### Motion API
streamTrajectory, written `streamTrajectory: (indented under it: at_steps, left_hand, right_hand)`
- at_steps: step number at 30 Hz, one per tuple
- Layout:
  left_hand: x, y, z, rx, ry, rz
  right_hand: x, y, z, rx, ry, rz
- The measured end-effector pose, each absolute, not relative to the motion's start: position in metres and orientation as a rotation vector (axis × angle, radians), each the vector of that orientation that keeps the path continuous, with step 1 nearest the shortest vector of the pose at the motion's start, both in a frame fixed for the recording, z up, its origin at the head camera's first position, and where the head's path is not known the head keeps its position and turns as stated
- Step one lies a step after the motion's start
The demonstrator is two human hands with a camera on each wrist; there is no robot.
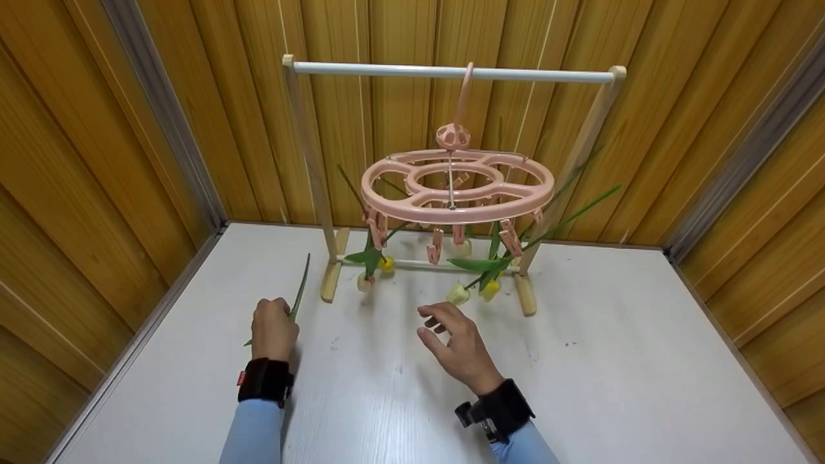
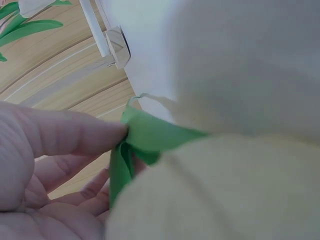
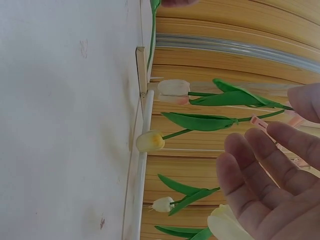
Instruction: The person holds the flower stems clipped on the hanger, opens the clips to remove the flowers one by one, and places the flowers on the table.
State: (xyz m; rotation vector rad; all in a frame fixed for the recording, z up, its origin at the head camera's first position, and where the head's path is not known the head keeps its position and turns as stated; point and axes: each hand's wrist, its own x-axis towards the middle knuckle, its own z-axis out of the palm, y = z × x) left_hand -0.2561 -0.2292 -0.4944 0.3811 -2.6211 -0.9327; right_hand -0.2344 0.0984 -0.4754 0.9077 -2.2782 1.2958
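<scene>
My left hand (image 1: 274, 328) grips an artificial tulip (image 1: 300, 290), its thin green stem pointing up and away. In the left wrist view, thumb and fingers pinch its green leaf (image 2: 160, 131); a large pale blurred shape, seemingly the blossom (image 2: 225, 190), fills the foreground. My right hand (image 1: 461, 348) hovers with loosely bent fingers and holds nothing. Just beyond it hang a white tulip (image 1: 459, 294) and a yellow tulip (image 1: 490, 290), heads down, below a pink clip hanger (image 1: 496, 211). More tulips hang at its left, including a yellow one (image 1: 387, 263).
The hanger hooks over the white bar (image 1: 374, 67) of a wooden-legged rack standing at the back of the white table (image 1: 612, 361). Several pink clips (image 1: 435, 246) dangle from its ring. Wood-patterned walls (image 1: 71, 161) enclose the back and sides.
</scene>
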Motion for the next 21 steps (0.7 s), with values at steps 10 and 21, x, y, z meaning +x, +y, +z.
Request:
streamTrajectory:
  at_steps: [10,21]
  left_hand:
    - [-0.244,-0.232,-0.485,0.342,-2.716,-0.929]
    - [-0.233,-0.232,-0.463,0.377,-2.725,-0.918]
  right_hand:
    - [-0.234,0.099,-0.475,0.897,-2.295,1.310]
    - [-0.233,0.099,-0.474,0.901,-2.283,1.299]
